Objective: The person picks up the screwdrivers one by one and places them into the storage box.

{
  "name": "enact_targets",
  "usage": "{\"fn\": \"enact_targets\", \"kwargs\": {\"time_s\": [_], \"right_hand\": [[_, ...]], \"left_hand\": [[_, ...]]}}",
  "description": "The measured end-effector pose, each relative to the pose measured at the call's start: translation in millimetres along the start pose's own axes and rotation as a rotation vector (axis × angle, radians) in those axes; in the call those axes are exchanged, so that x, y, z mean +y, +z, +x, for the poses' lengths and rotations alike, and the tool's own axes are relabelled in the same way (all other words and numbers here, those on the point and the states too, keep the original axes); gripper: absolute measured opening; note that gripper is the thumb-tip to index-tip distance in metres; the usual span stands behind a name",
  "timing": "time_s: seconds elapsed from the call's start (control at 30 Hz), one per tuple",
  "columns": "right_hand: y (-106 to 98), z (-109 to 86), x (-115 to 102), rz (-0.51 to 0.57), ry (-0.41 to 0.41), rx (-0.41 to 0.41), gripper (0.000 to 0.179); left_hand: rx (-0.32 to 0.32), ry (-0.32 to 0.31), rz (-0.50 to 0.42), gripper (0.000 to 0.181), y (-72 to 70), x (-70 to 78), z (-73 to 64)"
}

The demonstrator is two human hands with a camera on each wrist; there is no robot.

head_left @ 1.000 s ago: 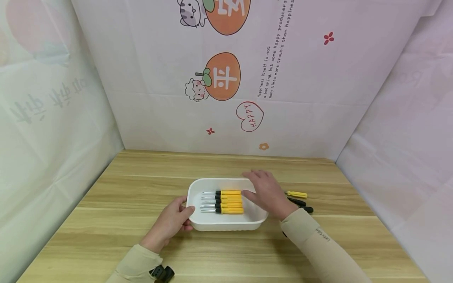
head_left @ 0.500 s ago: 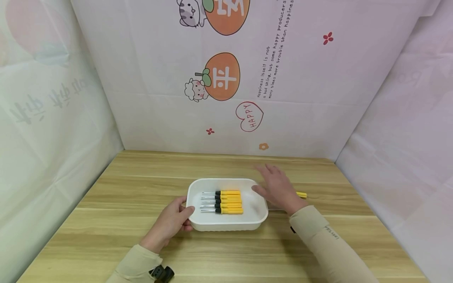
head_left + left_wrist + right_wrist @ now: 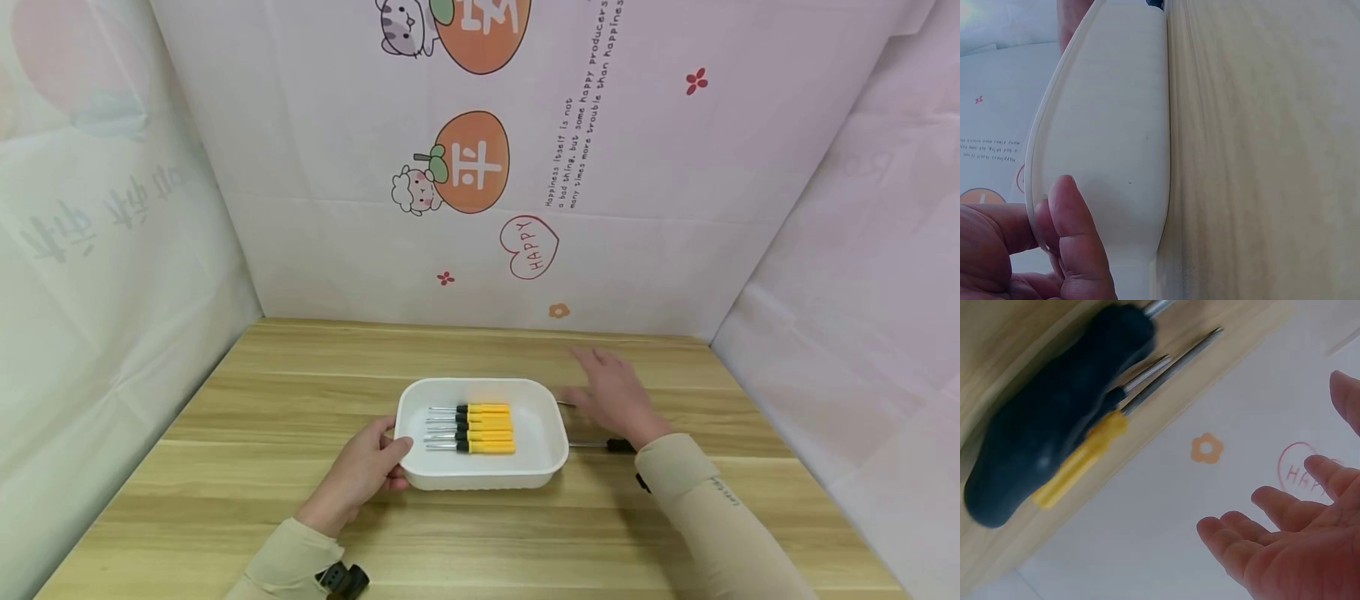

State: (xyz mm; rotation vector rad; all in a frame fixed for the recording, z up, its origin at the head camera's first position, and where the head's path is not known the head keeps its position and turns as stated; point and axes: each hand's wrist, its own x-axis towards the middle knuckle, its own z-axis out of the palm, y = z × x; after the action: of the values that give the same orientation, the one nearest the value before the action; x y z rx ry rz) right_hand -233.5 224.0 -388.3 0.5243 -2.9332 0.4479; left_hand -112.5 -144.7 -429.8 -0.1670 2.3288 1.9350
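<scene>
A white plastic tray (image 3: 480,481) sits on the table, with several screwdrivers (image 3: 491,429) with yellow and black handles lying side by side in it. My left hand (image 3: 363,471) grips the tray's left end, thumb over the rim; in the left wrist view, fingers press the outer tray wall (image 3: 1104,112). Right of the tray, my right hand (image 3: 615,396) hovers with fingers spread, holding nothing. Beneath it lies a black-handled screwdriver (image 3: 1054,406), beside a yellow-handled one (image 3: 1085,465) and another dark-handled one, partly hidden. In the head view, hand and sleeve cover most of these.
The wooden table (image 3: 300,367) extends around the tray. A printed white cloth (image 3: 337,250) hangs at the back, with more cloth on both sides. Black wrist devices (image 3: 343,580) sit at the sleeve cuffs.
My right hand has moved rightward from over the tray's right end to above the loose screwdrivers. My left hand, the tray and the screwdrivers in it have stayed put.
</scene>
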Motion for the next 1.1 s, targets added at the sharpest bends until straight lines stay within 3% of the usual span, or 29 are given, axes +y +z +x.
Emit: {"fn": "enact_targets", "kwargs": {"time_s": [0.7,1.1], "right_hand": [[-3,-3.8,45,-0.028,0.08,-0.067,0.075],[-4,-9.7,57,-0.067,0.071,-0.11,0.073]], "left_hand": [[-0.001,-0.013,-0.002,0.055,0.6,-0.8,1.0],[-0.003,-0.014,0.003,0.055,0.2,-0.1,0.0]]}}
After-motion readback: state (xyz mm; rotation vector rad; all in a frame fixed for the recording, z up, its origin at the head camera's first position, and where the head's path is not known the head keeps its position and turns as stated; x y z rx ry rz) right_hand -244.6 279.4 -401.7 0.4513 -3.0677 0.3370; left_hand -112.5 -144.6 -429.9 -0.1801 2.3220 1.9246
